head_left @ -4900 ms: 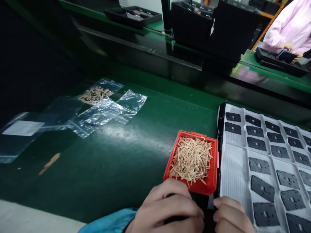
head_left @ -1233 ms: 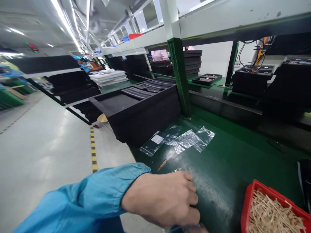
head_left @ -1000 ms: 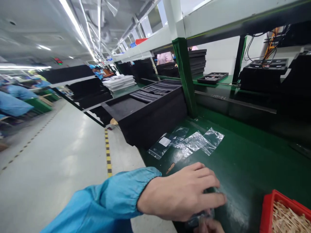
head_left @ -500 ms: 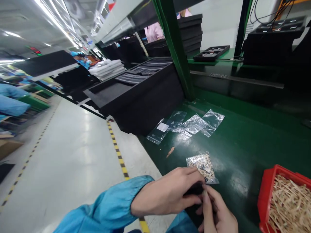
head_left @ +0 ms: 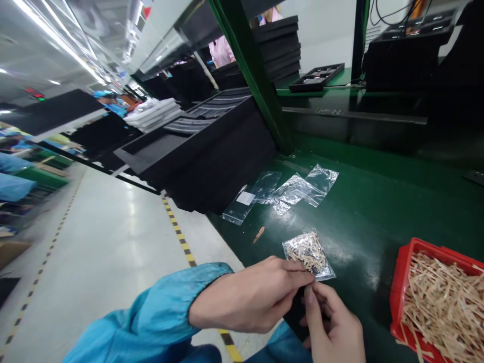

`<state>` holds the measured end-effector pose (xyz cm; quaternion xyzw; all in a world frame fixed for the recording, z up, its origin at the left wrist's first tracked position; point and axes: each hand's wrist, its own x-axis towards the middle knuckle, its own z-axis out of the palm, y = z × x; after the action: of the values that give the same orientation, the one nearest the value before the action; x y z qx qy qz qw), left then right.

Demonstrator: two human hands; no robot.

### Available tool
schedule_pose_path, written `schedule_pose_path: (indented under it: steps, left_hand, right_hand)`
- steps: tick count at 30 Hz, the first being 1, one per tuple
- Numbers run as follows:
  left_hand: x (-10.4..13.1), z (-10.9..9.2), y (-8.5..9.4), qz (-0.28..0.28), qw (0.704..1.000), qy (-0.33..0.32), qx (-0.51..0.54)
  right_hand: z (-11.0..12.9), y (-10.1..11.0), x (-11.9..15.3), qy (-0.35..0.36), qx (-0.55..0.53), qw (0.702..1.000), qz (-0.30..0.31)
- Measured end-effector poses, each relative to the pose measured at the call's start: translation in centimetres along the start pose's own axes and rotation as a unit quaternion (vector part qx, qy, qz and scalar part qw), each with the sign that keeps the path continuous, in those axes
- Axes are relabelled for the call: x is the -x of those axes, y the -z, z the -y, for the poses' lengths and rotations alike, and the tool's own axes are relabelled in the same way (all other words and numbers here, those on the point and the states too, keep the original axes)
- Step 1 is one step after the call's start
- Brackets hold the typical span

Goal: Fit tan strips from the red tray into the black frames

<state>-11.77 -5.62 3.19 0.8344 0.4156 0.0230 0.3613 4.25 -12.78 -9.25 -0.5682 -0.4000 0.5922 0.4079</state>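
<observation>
My left hand (head_left: pixel 257 292), in a blue sleeve, reaches in from the left with its fingers pressed together and pointing right. Its fingertips meet those of my right hand (head_left: pixel 335 320), whose thumb and forefinger are pinched. Whatever lies between the fingertips is hidden or too small to make out. Something dark shows below, between the hands. Just beyond my left fingers a clear plastic bag (head_left: pixel 308 252) of small pale strips lies on the green tabletop (head_left: pixel 370 217). To the right of my right hand stands a red bin (head_left: pixel 398 297) heaped with thin tan strips (head_left: pixel 446 302).
Flat clear bags (head_left: pixel 295 189) lie farther back, one with a white label (head_left: pixel 245 198). A large black box (head_left: pixel 223 156) and a slanting green post (head_left: pixel 255 70) bound the table's left and back. Yellow-black floor tape (head_left: pixel 177 229) runs along the aisle. A person in pink (head_left: pixel 221 52) is beyond.
The view has shifted slightly, so bin and bags appear a little left and higher. My left fingers have straightened and closed together; both hands remain fingertip to fingertip.
</observation>
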Motion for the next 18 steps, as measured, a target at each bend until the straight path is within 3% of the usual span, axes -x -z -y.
schedule_pose_path:
  steps: [18]
  left_hand:
    - [-0.15, -0.7, 0.24, 0.028, 0.998, 0.032, 0.049]
  right_hand:
    - [0.6, 0.16, 0.16, -0.03, -0.013, 0.999, 0.02]
